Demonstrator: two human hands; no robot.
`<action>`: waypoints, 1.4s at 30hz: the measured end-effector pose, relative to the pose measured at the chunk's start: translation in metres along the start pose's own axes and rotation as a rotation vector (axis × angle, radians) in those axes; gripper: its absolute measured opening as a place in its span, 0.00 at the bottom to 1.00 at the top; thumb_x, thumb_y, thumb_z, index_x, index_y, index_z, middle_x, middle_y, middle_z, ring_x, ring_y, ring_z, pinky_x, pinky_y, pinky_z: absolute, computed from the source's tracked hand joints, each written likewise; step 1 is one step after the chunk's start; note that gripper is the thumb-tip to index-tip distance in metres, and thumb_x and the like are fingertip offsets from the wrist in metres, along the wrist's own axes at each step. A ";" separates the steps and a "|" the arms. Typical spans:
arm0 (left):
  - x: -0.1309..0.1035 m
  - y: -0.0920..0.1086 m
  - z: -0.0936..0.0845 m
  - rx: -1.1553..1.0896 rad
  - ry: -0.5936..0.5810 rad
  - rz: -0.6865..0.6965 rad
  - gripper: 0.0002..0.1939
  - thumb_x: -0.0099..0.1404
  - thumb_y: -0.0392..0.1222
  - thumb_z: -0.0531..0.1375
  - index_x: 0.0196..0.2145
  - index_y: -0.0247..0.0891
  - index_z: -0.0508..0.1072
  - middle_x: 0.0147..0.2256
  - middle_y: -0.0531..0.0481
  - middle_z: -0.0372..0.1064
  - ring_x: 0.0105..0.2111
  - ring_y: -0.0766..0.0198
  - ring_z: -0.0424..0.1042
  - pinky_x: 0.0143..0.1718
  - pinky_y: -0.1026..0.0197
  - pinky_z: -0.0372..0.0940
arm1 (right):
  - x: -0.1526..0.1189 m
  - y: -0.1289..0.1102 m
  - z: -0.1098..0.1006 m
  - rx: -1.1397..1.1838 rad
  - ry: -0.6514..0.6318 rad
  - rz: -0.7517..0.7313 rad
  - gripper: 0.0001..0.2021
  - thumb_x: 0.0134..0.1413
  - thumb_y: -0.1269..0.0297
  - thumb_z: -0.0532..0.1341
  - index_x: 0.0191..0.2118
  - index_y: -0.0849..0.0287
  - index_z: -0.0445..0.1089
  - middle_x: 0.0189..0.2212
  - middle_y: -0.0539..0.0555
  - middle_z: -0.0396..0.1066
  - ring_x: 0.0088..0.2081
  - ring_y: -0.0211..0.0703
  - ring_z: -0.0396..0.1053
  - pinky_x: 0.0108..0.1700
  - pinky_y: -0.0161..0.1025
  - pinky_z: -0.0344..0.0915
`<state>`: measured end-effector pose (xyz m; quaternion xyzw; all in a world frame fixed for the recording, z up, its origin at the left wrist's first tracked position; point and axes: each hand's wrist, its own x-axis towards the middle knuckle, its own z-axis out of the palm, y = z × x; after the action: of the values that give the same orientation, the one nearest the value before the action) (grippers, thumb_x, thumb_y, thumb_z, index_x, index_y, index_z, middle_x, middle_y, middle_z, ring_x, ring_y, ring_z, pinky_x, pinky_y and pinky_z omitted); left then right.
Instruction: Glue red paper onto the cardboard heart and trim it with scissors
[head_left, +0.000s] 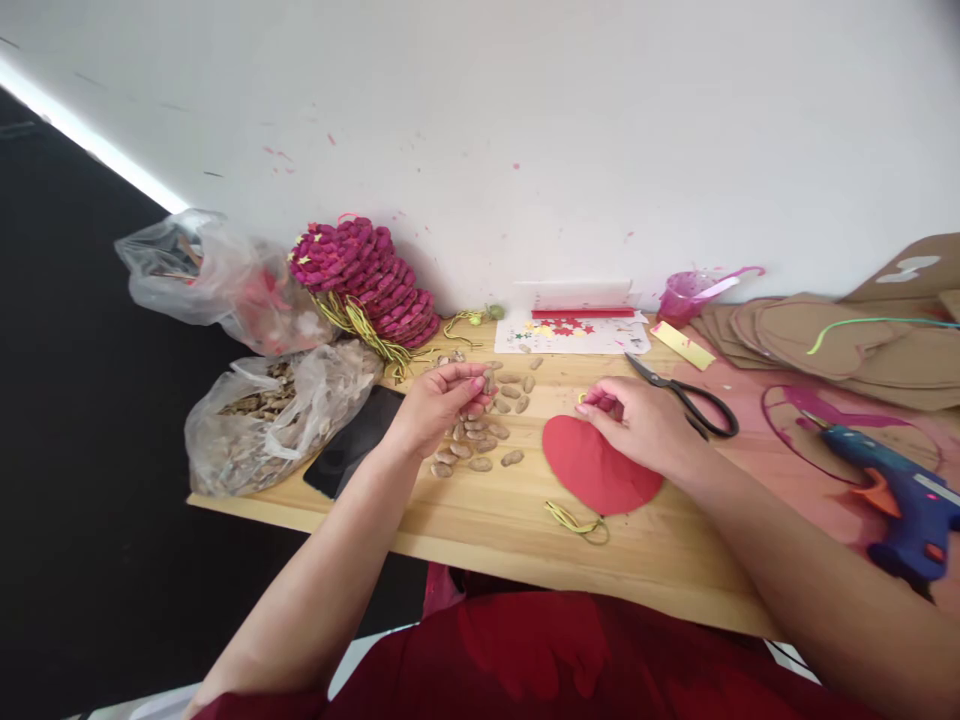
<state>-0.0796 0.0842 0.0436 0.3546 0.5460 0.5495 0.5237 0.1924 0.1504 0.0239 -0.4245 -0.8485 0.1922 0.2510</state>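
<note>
Between the thumb and fingers of my left hand (448, 402) is a peanut (489, 382), held above several loose unshelled peanuts (480, 464) on the wooden table. My right hand (637, 420) is closed in a pinch, with a bit of yellow cord (581, 398) showing at its fingertips. Under that hand lies a red rounded cutout (596, 470), its upper right part covered by the hand. A yellow-green cord tassel (570, 517) rests at the cutout's near edge.
Left: bag of peanuts (251, 440), another plastic bag (217, 280), dark phone-like slab (352, 440), stacked magenta peanut-covered pieces (367, 275). Back: paper with small stars (517, 340). Right: scissors (682, 390), pink cup (679, 298), cardboard cutouts (810, 345), blue glue gun (900, 490).
</note>
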 end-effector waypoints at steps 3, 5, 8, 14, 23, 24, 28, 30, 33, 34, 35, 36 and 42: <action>-0.007 -0.005 0.016 0.053 -0.039 0.050 0.18 0.52 0.45 0.73 0.40 0.35 0.79 0.33 0.48 0.78 0.28 0.67 0.76 0.32 0.64 0.72 | -0.003 -0.011 -0.003 0.105 0.084 0.001 0.07 0.60 0.61 0.60 0.34 0.56 0.72 0.33 0.54 0.78 0.32 0.43 0.73 0.36 0.40 0.66; -0.012 -0.009 0.028 0.088 -0.070 0.069 0.19 0.53 0.46 0.72 0.40 0.35 0.79 0.34 0.47 0.79 0.29 0.66 0.76 0.33 0.63 0.73 | -0.007 -0.021 -0.006 0.259 0.067 0.018 0.07 0.61 0.60 0.60 0.36 0.56 0.73 0.33 0.53 0.78 0.32 0.42 0.73 0.35 0.39 0.67; -0.018 -0.016 0.046 0.108 -0.127 0.092 0.18 0.54 0.47 0.72 0.40 0.35 0.79 0.34 0.47 0.79 0.29 0.65 0.77 0.35 0.62 0.74 | -0.011 -0.031 -0.005 0.466 0.020 0.035 0.09 0.61 0.58 0.61 0.41 0.56 0.74 0.38 0.54 0.78 0.36 0.42 0.74 0.37 0.38 0.69; -0.021 -0.025 0.068 0.058 -0.179 0.132 0.17 0.55 0.45 0.71 0.40 0.34 0.78 0.33 0.47 0.79 0.30 0.66 0.77 0.36 0.62 0.74 | -0.013 -0.031 0.007 0.693 0.057 0.014 0.09 0.60 0.62 0.63 0.45 0.57 0.71 0.38 0.54 0.77 0.39 0.42 0.75 0.41 0.39 0.71; -0.025 -0.025 0.074 0.057 -0.145 0.129 0.14 0.55 0.44 0.72 0.37 0.34 0.80 0.33 0.47 0.80 0.30 0.66 0.77 0.37 0.64 0.73 | -0.013 -0.031 0.011 0.693 0.095 0.006 0.06 0.56 0.69 0.63 0.41 0.57 0.72 0.35 0.53 0.77 0.37 0.41 0.76 0.39 0.39 0.71; -0.026 -0.026 0.074 0.065 -0.140 0.125 0.14 0.55 0.45 0.72 0.37 0.34 0.81 0.33 0.47 0.80 0.31 0.66 0.78 0.37 0.63 0.74 | -0.013 -0.031 0.011 0.693 0.093 0.005 0.06 0.56 0.70 0.63 0.41 0.57 0.72 0.36 0.53 0.78 0.37 0.41 0.76 0.39 0.39 0.72; -0.025 -0.028 0.072 0.086 -0.124 0.113 0.15 0.55 0.46 0.72 0.38 0.34 0.82 0.33 0.46 0.81 0.31 0.64 0.78 0.37 0.62 0.74 | -0.014 -0.032 0.009 0.652 0.090 0.002 0.07 0.55 0.70 0.63 0.40 0.58 0.73 0.36 0.53 0.78 0.35 0.41 0.76 0.38 0.39 0.72; -0.024 -0.030 0.072 0.086 -0.119 0.111 0.15 0.55 0.46 0.72 0.38 0.35 0.82 0.33 0.46 0.81 0.31 0.64 0.78 0.37 0.62 0.74 | -0.015 -0.033 0.008 0.580 0.112 -0.008 0.06 0.55 0.70 0.63 0.40 0.58 0.73 0.35 0.52 0.78 0.33 0.40 0.75 0.37 0.38 0.71; -0.023 -0.033 0.072 0.076 -0.108 0.099 0.15 0.54 0.45 0.73 0.37 0.35 0.82 0.33 0.46 0.81 0.31 0.63 0.79 0.37 0.62 0.74 | -0.016 -0.036 0.008 0.449 0.165 -0.042 0.06 0.55 0.71 0.63 0.39 0.57 0.74 0.33 0.52 0.79 0.31 0.39 0.74 0.34 0.37 0.70; -0.022 -0.034 0.072 0.075 -0.101 0.097 0.15 0.53 0.45 0.73 0.37 0.35 0.82 0.33 0.46 0.81 0.31 0.63 0.79 0.38 0.61 0.74 | -0.017 -0.036 0.008 0.410 0.186 -0.065 0.07 0.55 0.71 0.62 0.39 0.57 0.75 0.34 0.52 0.79 0.32 0.39 0.74 0.35 0.37 0.70; -0.022 -0.035 0.072 0.075 -0.092 0.098 0.15 0.53 0.45 0.73 0.37 0.35 0.82 0.33 0.46 0.81 0.31 0.63 0.79 0.38 0.61 0.74 | -0.017 -0.037 0.008 0.372 0.209 -0.093 0.07 0.55 0.72 0.62 0.39 0.57 0.75 0.34 0.52 0.79 0.33 0.39 0.75 0.35 0.37 0.70; -0.021 -0.036 0.072 0.076 -0.083 0.100 0.15 0.52 0.45 0.73 0.37 0.35 0.82 0.33 0.45 0.81 0.31 0.63 0.79 0.38 0.62 0.74 | -0.018 -0.037 0.007 0.336 0.230 -0.125 0.07 0.55 0.73 0.62 0.39 0.57 0.75 0.34 0.53 0.79 0.34 0.40 0.75 0.36 0.37 0.71; -0.021 -0.038 0.071 0.064 -0.094 0.093 0.15 0.53 0.46 0.73 0.36 0.35 0.83 0.33 0.45 0.81 0.30 0.63 0.79 0.37 0.62 0.73 | -0.020 -0.038 0.008 0.248 0.294 -0.234 0.07 0.55 0.74 0.62 0.38 0.58 0.75 0.35 0.54 0.79 0.36 0.42 0.76 0.40 0.40 0.72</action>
<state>-0.0004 0.0742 0.0216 0.4214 0.5210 0.5382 0.5112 0.1744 0.1120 0.0326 -0.3125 -0.8161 0.2007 0.4427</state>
